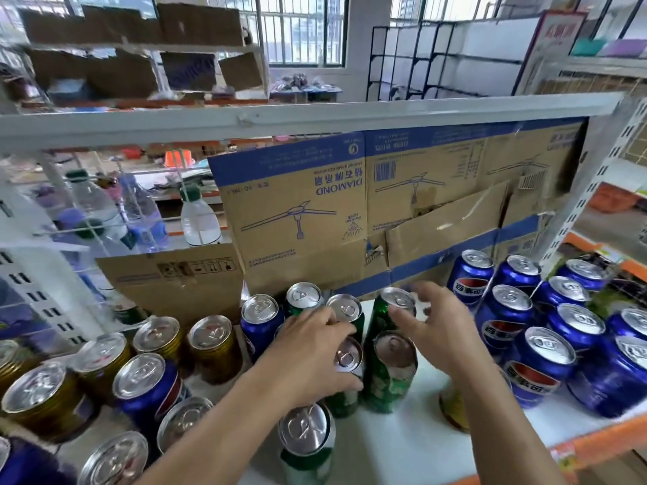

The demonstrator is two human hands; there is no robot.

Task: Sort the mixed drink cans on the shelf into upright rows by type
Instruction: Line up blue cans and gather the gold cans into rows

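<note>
Gripping glossy green can point(347, 357), left hand point(311, 355) curled

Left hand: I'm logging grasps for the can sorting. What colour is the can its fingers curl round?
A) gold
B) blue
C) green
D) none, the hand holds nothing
C: the left hand grips a green can in the middle of the shelf, with its fingers curled over the can's top and the green body showing below the palm.

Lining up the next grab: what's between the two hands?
Head view: two green cans, rear can and front can, stand between the left hand and right hand. The left hand grips a third can.
</note>
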